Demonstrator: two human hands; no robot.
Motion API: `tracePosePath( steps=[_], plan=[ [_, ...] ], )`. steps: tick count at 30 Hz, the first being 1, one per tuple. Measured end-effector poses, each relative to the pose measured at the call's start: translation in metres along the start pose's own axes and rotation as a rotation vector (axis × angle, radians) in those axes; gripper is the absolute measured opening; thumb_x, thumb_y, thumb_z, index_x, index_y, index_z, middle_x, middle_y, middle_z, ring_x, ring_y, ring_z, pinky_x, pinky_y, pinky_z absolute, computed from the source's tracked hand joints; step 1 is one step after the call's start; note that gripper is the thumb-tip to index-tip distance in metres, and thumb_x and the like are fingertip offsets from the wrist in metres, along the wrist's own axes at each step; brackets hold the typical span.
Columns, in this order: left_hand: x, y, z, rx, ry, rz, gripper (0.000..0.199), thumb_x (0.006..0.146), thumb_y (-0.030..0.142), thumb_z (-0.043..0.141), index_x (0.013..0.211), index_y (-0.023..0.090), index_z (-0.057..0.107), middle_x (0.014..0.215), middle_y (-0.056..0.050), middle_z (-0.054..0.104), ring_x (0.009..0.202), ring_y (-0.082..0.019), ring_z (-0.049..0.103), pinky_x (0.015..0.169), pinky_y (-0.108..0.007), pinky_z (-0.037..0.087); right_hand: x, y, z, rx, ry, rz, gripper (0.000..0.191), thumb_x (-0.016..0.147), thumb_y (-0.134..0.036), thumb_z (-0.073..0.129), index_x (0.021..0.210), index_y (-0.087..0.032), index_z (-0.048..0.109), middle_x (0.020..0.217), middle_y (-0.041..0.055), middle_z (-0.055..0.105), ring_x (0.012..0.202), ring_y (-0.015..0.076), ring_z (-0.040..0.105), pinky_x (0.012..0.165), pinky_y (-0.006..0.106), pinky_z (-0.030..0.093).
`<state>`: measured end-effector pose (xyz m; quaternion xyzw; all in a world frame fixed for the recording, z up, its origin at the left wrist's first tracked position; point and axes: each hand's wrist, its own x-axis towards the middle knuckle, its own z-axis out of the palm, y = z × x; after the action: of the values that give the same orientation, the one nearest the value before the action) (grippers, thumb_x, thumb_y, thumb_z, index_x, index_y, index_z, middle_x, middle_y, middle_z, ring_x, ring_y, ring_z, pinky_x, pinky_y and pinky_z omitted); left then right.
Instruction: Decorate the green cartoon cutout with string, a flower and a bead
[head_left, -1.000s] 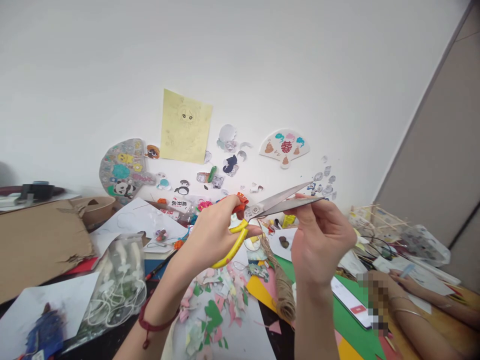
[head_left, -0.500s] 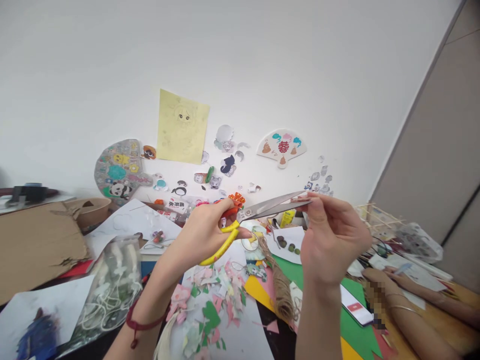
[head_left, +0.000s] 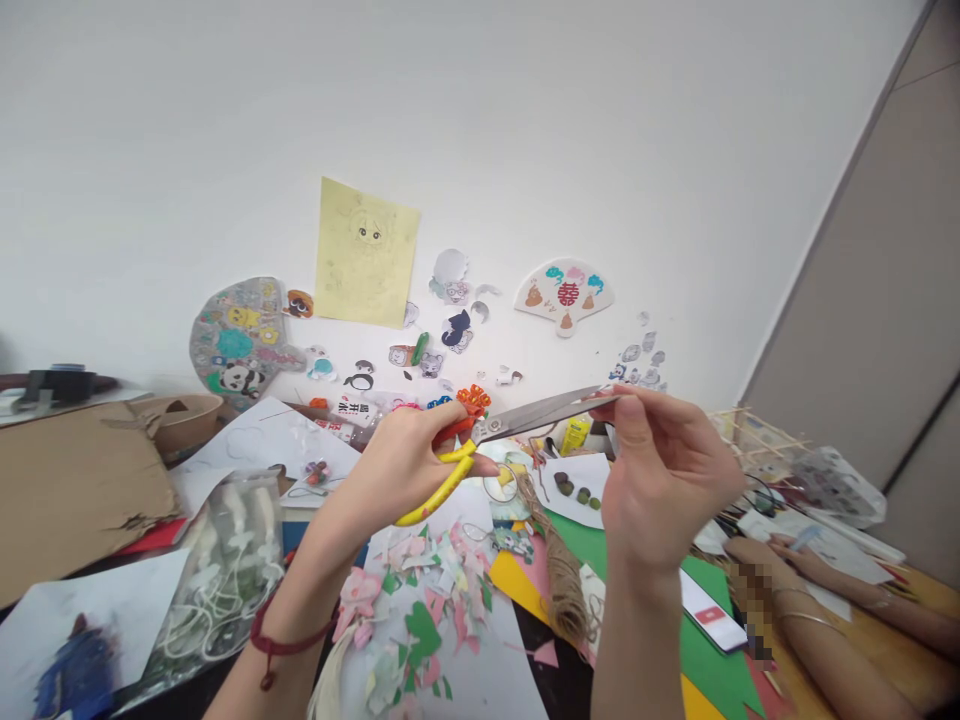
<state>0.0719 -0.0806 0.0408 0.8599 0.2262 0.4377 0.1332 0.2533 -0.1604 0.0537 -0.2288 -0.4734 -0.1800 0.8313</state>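
Observation:
A pair of scissors (head_left: 536, 414) with yellow and orange handles is in my left hand (head_left: 409, 455), thumb and fingers closed around the handles. Its metal blades point right and lie nearly together. At their tips, my right hand (head_left: 664, 465) is closed in a pinch over something small and reddish, mostly hidden by my fingers, which I cannot make out. Below both hands, pink, green and white paper scraps (head_left: 424, 640) are heaped on a white sheet.
A twine bundle (head_left: 562, 590) and green card (head_left: 720, 600) bearing a phone (head_left: 712, 612) lie right of the scraps. Another person's forearms (head_left: 832, 640) rest at far right. Cardboard (head_left: 75, 490) and a clear plastic bag (head_left: 225, 570) occupy the left. Cutouts hang on the wall (head_left: 480, 120).
The scissor blades have come closer together, and my left hand has shifted slightly left. My right hand stays at the blade tips, still pinching.

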Motion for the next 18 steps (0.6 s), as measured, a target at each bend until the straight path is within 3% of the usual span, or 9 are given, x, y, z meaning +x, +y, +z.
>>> tracePosePath(
  steps=[18],
  plan=[
    [0.0006,-0.0019,-0.0017,-0.024,-0.014,0.040,0.048,0.080,0.044,0.066,0.064,0.020,0.029,0.060,0.007,0.027,0.058,-0.009,0.024,0.054,-0.024,0.020,0.0000,-0.0003,0.0013,-0.036,0.031,-0.012,0.006,0.078,-0.020,0.076,0.084,-0.018,0.075,0.075,0.0005,0.073,0.066,0.0142,0.069,0.062,0.030,0.059]
  ],
)
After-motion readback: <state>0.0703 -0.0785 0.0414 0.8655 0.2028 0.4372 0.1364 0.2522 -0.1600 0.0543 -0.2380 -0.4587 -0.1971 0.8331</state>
